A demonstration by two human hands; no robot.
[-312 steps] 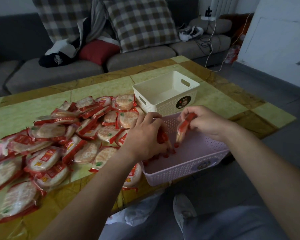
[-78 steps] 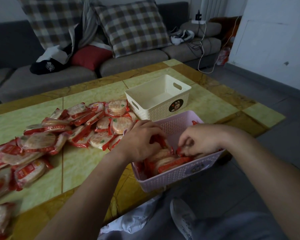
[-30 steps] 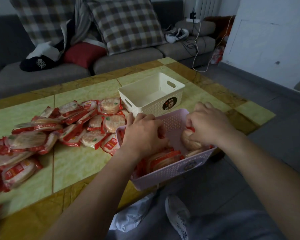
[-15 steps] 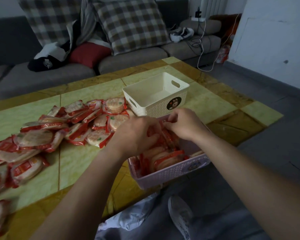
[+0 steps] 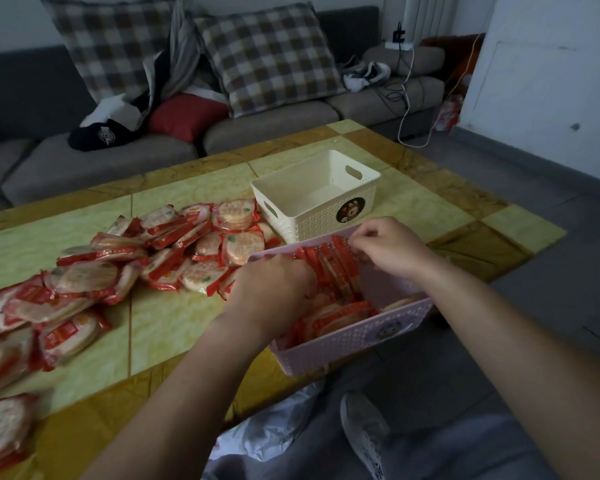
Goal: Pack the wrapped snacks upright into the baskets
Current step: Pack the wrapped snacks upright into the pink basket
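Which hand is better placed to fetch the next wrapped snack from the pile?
Left hand: it sits at the pink basket's left edge, beside the red-wrapped snack pile. The right hand is further away.

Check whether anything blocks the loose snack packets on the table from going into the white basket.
Nothing visible does. The white basket stands open-topped and looks empty, right beside the pile of snack packets. Both the left hand and the right hand are busy over the pink basket, nearer the person.
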